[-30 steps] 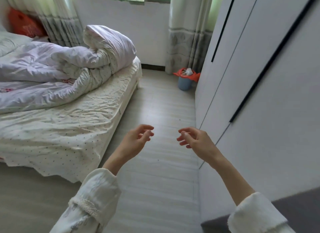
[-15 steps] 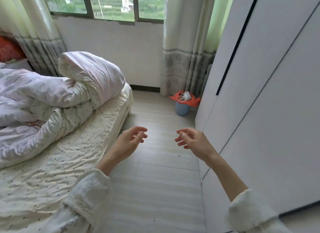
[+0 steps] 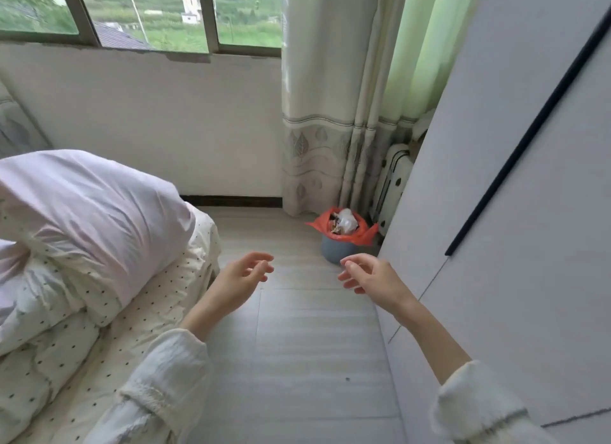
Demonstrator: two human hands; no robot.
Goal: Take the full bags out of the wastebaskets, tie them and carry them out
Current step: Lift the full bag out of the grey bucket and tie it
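Ahead, in the far corner of a bedroom, a small blue-grey wastebasket point(image 3: 337, 250) stands upright on the pale floor, lined with an orange-red bag point(image 3: 344, 227) whose rim flares out over its edge. The bag is heaped with crumpled wrappers and what looks like clear plastic. The wastebasket sits just in front of a patterned curtain point(image 3: 314, 139), with a white wardrobe point(image 3: 515, 192) beside it on the right and a white suitcase point(image 3: 395, 182) tucked behind it.

Both of the person's hands are raised in front, well short of the wastebasket, holding and touching nothing. The right hand point(image 3: 373, 276) appears just below and slightly right of the wastebasket, so it looks the nearer of the two. The left hand point(image 3: 241, 276) lies further to the wastebasket's left, on the side of a bed with a rumpled quilt point(image 3: 89, 219). On each hand the fingers are apart and loosely curled, thumb and forefinger not meeting.

The bag has not yet been lifted or tied. Reaching it probably means stepping forward and bending down.
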